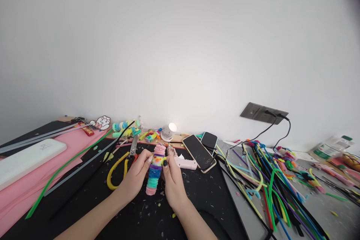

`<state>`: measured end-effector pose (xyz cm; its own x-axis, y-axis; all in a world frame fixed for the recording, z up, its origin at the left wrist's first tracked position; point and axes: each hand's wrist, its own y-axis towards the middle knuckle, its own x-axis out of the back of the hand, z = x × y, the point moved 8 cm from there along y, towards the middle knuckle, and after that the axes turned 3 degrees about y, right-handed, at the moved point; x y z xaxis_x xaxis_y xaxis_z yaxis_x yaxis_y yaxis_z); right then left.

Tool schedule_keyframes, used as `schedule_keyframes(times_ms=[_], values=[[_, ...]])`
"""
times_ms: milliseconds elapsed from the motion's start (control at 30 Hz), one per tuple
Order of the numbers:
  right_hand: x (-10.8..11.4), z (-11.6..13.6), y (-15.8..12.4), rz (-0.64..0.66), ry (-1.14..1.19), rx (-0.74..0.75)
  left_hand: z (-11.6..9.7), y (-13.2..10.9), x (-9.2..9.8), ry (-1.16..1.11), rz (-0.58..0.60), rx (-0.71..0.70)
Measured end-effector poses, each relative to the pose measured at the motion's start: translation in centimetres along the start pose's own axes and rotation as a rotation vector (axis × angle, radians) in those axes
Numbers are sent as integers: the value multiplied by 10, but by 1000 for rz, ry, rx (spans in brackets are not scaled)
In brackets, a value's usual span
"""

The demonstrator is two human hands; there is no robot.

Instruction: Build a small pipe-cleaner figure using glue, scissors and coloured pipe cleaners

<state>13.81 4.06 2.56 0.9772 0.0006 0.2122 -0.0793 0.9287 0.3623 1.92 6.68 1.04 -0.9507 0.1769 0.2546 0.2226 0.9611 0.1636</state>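
Fingertips (148, 160) and thumb of my left hand (136, 174) are clamped on the left side of a striped fuzzy roll (154, 172), and my right hand (174, 183) pinches its right side, the dark-nailed thumb beside a bit of yellow I can't make out. The roll sits between my hands over the black mat (210, 198), its long axis running near to far, the far end leaning slightly right; both ends are pink. I can't tell whether its near end touches the mat, and my curled right fingers are mostly hidden behind the thumb. Just beyond, the pink glue gun (187, 163) has its front partly covered by that hand. Left, my hand overlaps the yellow-handled scissors (109, 178). Farther right, fuzzy stems (272, 189) lie tangled, cut off at the near edge.
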Motion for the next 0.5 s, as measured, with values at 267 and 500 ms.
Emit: schedule_keyframes(times_ms=[267,500], values=[[2,-1,0,-4,-88,27,2,-1,-1,-28,2,0],[1,-3,0,-5,-116,29,4,-1,-2,-58,4,-5]])
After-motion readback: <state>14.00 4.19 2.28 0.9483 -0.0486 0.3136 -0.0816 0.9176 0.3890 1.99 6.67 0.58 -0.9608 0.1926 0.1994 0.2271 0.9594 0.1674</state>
